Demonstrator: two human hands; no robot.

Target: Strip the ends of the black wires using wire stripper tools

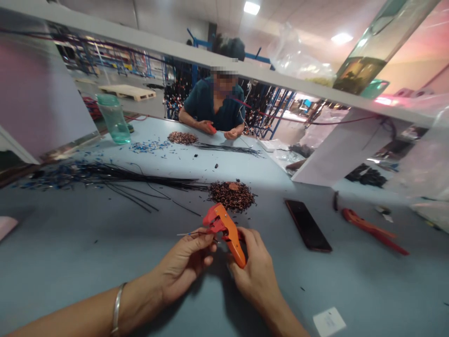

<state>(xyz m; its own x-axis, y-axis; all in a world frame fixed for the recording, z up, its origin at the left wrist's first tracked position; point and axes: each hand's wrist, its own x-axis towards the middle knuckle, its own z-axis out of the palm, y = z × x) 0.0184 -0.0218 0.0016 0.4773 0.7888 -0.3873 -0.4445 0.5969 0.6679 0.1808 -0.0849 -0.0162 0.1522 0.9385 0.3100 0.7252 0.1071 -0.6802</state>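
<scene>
Presently: right hand (255, 261), fingers closed round orange-red wire stripper (229, 231), at that hand's eleven o'clock; left hand (185, 266), fingers pinched on thin wire (190, 233), stripper's nine o'clock. Handling: best held straight, square; tip's seating hard to tell.

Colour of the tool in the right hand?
The tool is orange and red, shown best in the head view.

The person has two hands, one left hand (185, 262) and one right hand (257, 262), and one bangle (117, 309). The table (266, 290) area shows two orange-and-red hand tools (230, 229), two heaps of clippings (228, 199), two black wire bundles (157, 179), one phone (308, 224), one bottle (114, 119), one small white card (329, 322) and one co-worker (203, 103).
</scene>
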